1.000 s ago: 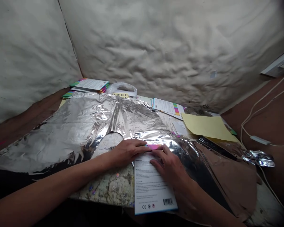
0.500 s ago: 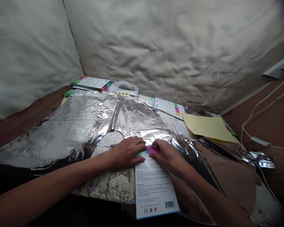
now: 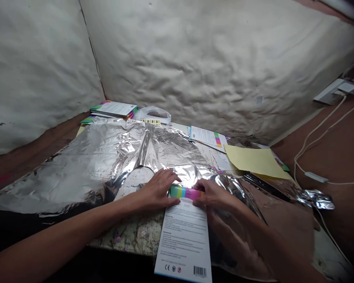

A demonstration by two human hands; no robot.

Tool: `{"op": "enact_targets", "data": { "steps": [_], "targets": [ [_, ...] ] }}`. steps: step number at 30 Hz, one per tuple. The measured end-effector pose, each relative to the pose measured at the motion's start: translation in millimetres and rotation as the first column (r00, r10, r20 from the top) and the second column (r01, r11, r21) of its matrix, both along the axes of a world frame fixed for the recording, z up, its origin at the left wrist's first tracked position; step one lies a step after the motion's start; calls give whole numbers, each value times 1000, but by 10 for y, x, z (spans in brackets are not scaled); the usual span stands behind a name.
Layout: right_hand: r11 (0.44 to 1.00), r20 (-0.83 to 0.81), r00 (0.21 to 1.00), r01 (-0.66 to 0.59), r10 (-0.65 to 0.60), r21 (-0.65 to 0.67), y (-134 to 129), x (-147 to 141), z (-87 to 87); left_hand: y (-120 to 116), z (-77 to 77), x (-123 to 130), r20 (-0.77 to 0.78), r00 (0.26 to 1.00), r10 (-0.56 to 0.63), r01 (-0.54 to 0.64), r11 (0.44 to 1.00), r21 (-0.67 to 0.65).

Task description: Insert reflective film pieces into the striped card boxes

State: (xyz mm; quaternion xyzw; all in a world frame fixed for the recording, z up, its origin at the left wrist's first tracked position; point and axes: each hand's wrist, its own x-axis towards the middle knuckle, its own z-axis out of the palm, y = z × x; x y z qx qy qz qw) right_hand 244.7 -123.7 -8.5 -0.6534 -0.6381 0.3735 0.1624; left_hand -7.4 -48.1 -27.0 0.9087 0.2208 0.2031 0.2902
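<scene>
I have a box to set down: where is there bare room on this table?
Bare speckled tabletop shows below the left hand, beside the white printed card with a rainbow edge, and at the lower right corner past the brown paper. Crowded: the back edge, with rainbow-edged card stacks and a white plastic bag; crinkled aluminium foil covers most else.

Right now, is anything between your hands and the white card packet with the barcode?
Nothing visible stands in the way. The left hand touches the white card packet at its rainbow-striped end, and the right hand rests on that end. The crumpled aluminium foil lies beyond them.
</scene>
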Motion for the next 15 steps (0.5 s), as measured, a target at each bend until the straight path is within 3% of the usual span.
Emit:
{"op": "enact_targets", "data": {
  "steps": [3, 4, 6, 8, 9, 12, 15],
  "targets": [
    [991, -285, 953, 73, -102, -110, 43, -74, 45, 5, 36, 1, 134, 988, 82, -42, 960, -276],
    [989, -358, 924, 105, -136, -105, 61, -108, 68, 13, 49, 2, 174, 977, 125, -40, 905, -423],
    [989, -443, 885, 138, -144, -46, 105, -180, 122, 38, 71, 0, 239, 948, 209, 9, 733, -680],
    [994, -452, 888, 106, -83, 26, 170, -251, 190, 68, 88, -10, 292, 919, 266, 80, 597, -798],
    [996, -443, 896, 70, -42, 46, 212, -285, 231, 82, 94, -18, 305, 910, 283, 97, 568, -817],
    [995, -376, 921, -95, 100, 33, 367, -391, 373, 108, 107, -45, 293, 911, 291, 78, 576, -814],
    [973, -102, 969, -220, 227, 69, 498, -538, 491, 125, 116, -67, 263, 917, 299, 19, 628, -778]
  ]
}}
